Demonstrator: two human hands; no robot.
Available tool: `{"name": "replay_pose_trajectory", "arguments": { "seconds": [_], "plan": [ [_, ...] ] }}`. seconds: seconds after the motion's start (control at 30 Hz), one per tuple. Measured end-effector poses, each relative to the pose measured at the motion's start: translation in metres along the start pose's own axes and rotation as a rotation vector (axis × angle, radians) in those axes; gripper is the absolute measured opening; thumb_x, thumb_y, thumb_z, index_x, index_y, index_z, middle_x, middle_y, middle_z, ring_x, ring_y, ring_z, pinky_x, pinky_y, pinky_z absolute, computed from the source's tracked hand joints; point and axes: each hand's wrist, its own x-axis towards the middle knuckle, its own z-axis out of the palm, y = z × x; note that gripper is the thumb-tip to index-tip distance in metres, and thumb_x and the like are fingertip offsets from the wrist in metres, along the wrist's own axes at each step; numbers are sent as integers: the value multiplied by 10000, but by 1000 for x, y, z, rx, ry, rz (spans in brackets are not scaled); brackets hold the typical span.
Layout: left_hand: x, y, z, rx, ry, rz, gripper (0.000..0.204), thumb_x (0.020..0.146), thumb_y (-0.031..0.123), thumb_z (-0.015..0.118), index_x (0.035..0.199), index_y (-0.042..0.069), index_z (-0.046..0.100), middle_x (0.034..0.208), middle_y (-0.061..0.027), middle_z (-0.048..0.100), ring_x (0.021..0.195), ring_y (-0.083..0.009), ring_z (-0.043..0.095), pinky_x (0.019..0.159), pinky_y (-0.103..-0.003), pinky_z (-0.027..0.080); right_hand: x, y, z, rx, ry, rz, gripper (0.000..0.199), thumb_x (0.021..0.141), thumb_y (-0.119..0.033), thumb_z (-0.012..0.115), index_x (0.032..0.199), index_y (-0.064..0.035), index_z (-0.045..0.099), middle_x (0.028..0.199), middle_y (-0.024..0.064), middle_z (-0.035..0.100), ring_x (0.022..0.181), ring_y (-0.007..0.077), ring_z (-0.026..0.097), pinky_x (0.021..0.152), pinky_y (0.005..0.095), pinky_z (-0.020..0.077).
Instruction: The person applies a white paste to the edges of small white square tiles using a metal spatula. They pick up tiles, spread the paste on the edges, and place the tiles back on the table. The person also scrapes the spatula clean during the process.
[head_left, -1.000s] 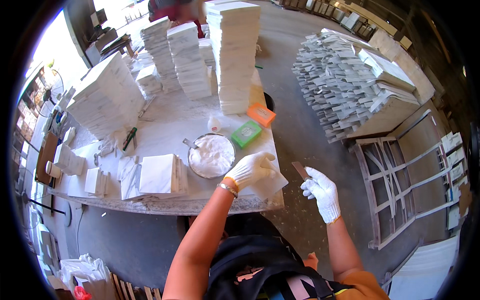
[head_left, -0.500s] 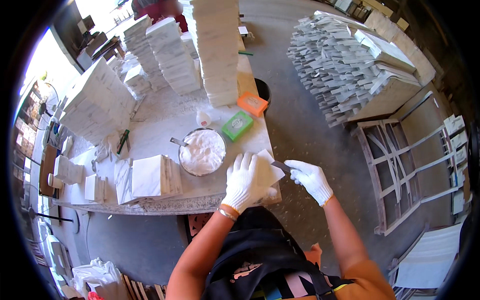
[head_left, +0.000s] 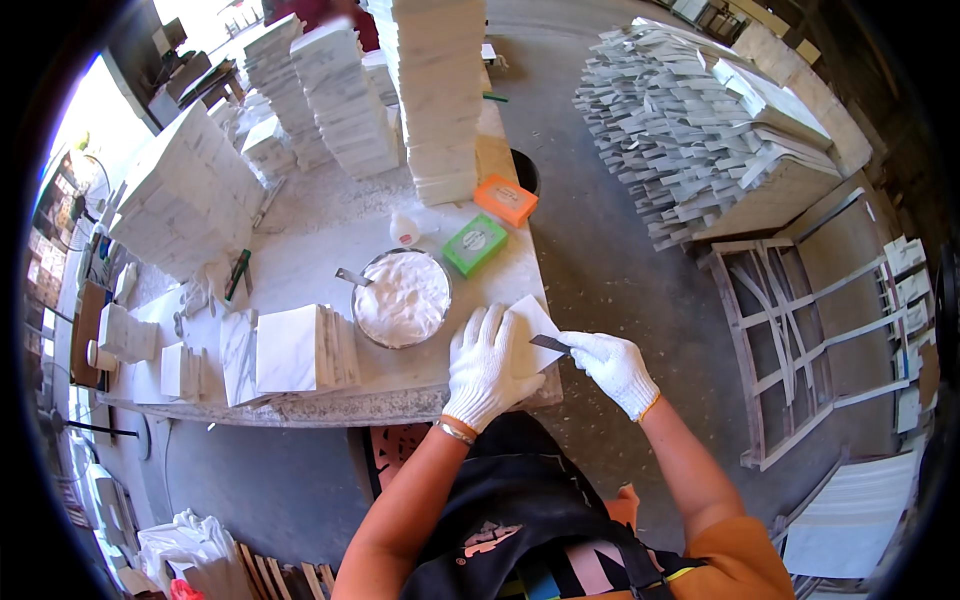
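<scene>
My left hand (head_left: 487, 365), in a white knit glove, holds a white marble tile (head_left: 533, 318) at the table's right front edge. Its fingers reach over the tile's left part, with the thumb along the near side. A putty knife (head_left: 549, 343) is in my gloved right hand (head_left: 612, 367), its dark blade against the tile's face near the right edge. Just left of the far side of my left hand stands a round metal bowl (head_left: 449, 309) of white paste (head_left: 403, 298). A metal spatula (head_left: 352, 277) leans out of that paste.
Beyond the bowl lie a green box (head_left: 474, 244), an orange box (head_left: 506, 200) and a small white bottle (head_left: 404, 229). Tall marble tile stacks (head_left: 432, 100) rise at the back; smaller ones (head_left: 290, 350) stand left. A metal frame (head_left: 790, 340) is on the floor at right.
The tile has turned and now lies flatter. My left hand has spread lower across it, and the knife blade has moved left onto its face. The view has shifted slightly.
</scene>
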Motion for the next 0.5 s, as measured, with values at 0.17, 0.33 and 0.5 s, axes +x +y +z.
{"name": "replay_pose_trajectory", "arguments": {
  "seconds": [0.17,0.33,0.5],
  "plan": [
    [0,1,-2,5,0,0,931,560,400,857,1361,72,514,1440,-150,503,1350,-372,463,1083,-494,385,0,-11,11,289,49,333,301,922,-91,661,1210,-138,733,932,108,742,730,184,700,687,317,560],
    [0,-1,1,-20,-14,-21,944,570,419,868,1374,78,510,1451,-148,498,1364,-372,451,1091,-497,380,-15,-26,29,17,32,125,306,893,-98,675,1184,-159,746,985,115,747,785,280,708,710,358,573],
    [-1,-1,-3,-4,-26,-10,945,579,419,868,1385,82,508,1447,-155,499,1370,-377,444,1095,-498,376,-3,-24,15,274,60,401,283,941,-140,655,1214,-134,729,1060,147,744,808,234,734,730,329,573]
  ]
}}
